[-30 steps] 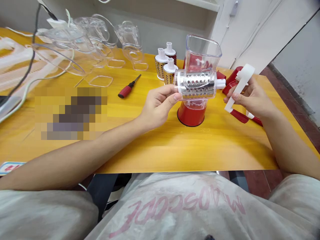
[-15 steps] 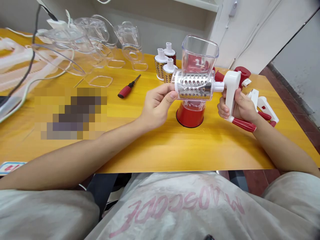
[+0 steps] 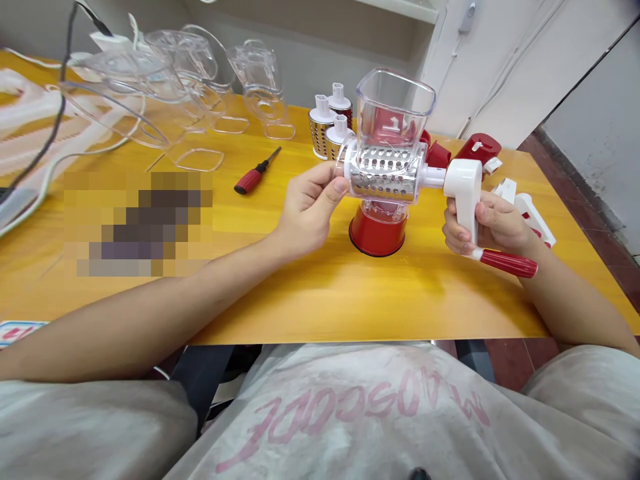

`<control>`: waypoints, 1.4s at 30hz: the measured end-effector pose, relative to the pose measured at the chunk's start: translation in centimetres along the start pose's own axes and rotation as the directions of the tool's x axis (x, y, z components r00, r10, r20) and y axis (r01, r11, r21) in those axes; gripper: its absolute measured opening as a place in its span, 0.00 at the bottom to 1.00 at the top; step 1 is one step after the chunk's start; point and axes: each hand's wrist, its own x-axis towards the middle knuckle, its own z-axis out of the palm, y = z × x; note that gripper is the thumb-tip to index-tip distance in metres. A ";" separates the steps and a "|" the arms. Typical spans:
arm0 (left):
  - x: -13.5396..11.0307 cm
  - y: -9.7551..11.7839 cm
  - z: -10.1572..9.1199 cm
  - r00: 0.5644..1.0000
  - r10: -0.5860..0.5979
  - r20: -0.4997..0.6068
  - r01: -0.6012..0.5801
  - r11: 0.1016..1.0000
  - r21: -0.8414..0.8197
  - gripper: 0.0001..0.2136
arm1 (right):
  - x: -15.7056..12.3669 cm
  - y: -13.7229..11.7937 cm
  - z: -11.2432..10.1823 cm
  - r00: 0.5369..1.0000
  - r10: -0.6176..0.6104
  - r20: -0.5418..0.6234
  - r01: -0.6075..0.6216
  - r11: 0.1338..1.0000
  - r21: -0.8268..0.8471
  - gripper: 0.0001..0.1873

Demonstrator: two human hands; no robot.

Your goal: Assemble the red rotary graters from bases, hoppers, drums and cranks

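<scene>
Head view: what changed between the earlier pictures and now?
The white crank, held in the right hand, has moved left and down to the end of the drum shaft, swinging nearly upright; whether it is seated is unclear. The clear grater body has shifted slightly left. Nothing was let go: the left hand still grips the body's left end. The screwdriver and spare drums stayed put.

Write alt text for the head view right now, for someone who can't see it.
A person's left hand grips the left end of a clear drum grater with a red base, while the right hand holds a red-handled white crank near the grater's white shaft. Three metal drums stand behind on a yellow table, and a red-handled screwdriver lies to the left.
</scene>
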 end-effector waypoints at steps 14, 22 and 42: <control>0.7 -0.2 -1.0 0.997 0.002 0.077 0.002 0.998 -0.057 0.31 | 2.7 1.9 -1.1 0.968 -0.041 0.246 0.010 0.992 0.129 0.17; 1.0 0.0 -0.7 0.997 -0.067 0.038 0.069 0.996 -0.050 0.34 | 4.5 3.5 -1.3 0.962 -0.016 0.273 -0.031 0.986 0.166 0.21; 0.2 0.7 -0.4 0.996 -0.072 0.047 0.072 0.997 -0.002 0.33 | 4.5 3.7 -2.0 0.972 0.005 0.236 -0.032 0.994 0.107 0.27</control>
